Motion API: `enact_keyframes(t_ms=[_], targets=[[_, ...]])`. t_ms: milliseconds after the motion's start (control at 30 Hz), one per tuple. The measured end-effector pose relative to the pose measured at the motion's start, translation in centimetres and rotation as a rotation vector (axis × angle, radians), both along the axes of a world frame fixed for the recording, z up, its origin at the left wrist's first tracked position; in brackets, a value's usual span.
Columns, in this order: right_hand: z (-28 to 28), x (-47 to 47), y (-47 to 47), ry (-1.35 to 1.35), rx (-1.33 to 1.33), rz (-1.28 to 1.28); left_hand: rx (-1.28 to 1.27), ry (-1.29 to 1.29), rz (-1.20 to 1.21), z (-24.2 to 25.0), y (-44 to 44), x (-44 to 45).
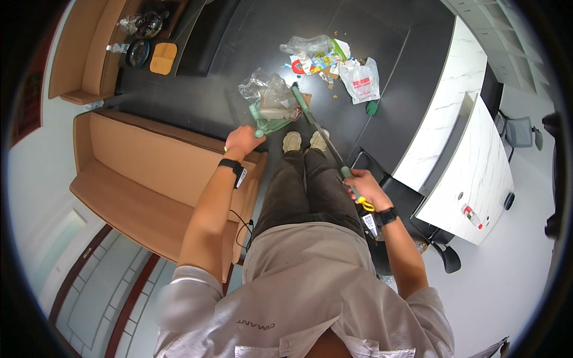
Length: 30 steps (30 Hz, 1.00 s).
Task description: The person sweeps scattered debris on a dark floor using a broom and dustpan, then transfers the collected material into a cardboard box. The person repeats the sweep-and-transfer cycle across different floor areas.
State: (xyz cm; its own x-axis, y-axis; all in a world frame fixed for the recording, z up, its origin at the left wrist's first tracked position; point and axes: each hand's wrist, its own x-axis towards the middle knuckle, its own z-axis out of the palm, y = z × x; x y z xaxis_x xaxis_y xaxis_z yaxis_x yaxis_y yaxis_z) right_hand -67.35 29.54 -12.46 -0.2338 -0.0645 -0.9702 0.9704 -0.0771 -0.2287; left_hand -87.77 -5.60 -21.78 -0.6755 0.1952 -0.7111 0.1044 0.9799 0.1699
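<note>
My left hand (244, 141) grips the end of a green dustpan (273, 126), which holds clear plastic packaging (267, 87) and a pale container. My right hand (366, 187) is closed round the green grip of a broom (328, 142) with a grey metal pole and a yellow hanging loop. The broom's green head touches down at the dustpan's right side. Beyond them on the dark floor lie a crumpled clear plastic bag (313, 45), torn colourful packaging (323, 63), small scraps, a white plastic bag (361, 83) with red print and a green crumpled piece (371, 108).
A tan sofa (147, 147) stands close on my left. At the upper left, a dark table holds a wooden board (164, 58) and glassware. On my right are a black chair (394, 201) and a white marbled desk (474, 179) with a bottle (472, 216) on it.
</note>
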Motion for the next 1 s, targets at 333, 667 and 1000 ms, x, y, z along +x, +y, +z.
enact_keyframes(t_ms=[333,667,1000], targets=[[-7.3,0.2,3.2,-0.006,0.138,-0.071,-0.026,0.001,0.021,-0.2,-1.6,1.3],[-13.1,0.8,-5.3,-0.01,0.211,0.14,-0.052,0.001,0.021,-1.5,-0.7,0.1],[-10.1,-1.4,-12.9,-0.081,-0.177,0.145,-0.024,0.021,0.032,-1.9,-1.5,0.8]])
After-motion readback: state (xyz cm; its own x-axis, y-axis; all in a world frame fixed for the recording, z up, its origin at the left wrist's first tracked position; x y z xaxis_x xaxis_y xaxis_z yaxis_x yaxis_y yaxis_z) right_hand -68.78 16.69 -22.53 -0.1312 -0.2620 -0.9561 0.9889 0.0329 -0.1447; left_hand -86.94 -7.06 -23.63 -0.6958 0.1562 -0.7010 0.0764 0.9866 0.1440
